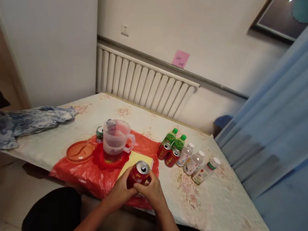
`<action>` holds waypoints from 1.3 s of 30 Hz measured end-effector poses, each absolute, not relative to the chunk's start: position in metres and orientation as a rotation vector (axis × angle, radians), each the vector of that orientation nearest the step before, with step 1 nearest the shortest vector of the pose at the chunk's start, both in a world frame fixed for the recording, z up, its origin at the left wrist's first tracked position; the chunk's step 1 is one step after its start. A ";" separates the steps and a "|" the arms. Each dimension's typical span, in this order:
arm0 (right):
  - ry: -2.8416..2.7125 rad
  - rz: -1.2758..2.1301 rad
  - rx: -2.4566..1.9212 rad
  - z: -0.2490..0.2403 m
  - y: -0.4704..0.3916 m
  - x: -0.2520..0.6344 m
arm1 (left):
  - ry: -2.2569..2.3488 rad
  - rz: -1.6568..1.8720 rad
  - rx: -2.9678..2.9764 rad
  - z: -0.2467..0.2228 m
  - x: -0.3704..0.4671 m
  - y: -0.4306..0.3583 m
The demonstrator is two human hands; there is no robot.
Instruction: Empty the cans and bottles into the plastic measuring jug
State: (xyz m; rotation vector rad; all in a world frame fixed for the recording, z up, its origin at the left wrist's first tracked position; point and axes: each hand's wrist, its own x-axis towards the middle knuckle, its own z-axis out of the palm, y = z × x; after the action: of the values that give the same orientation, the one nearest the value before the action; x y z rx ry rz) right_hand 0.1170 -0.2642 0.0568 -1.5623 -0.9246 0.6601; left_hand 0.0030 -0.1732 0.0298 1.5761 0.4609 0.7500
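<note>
A red can (138, 175) with an open mouth in its silver top is held between both hands over the near edge of the table. My left hand (119, 191) wraps its left side, and my right hand (152, 190) grips its right side. Beneath and behind the can lies a yellow pad (133, 158). A clear plastic pitcher (116, 138) with some dark liquid at its bottom stands on a red scalloped dish (98, 156), left of the can. An orange round lid (80, 151) lies on the red plastic sheet (79, 175).
Right of the sheet stand two red cans (172, 158), two green bottles (179, 142) and several clear bottles (194, 163). A green can (99, 134) is behind the pitcher. Patterned cloth (29, 122) lies at the far left; a blue curtain (281, 120) hangs at right.
</note>
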 end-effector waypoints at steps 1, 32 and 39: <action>-0.921 0.632 -1.587 0.054 -0.267 0.119 | 0.461 0.736 1.601 0.027 0.006 -0.175; -0.346 -0.172 -1.905 -0.034 -0.307 0.320 | 0.779 0.900 2.711 -0.111 0.007 -0.099; -0.341 -0.232 -1.874 -0.043 -0.294 0.334 | 0.804 0.912 2.778 -0.112 0.006 -0.099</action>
State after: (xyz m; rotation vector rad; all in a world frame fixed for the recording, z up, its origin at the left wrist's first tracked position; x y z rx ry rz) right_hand 0.3339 -0.2937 -0.0431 -1.8737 -0.3411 -0.2321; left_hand 0.0065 -0.0985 -0.1118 2.7780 0.8045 0.9124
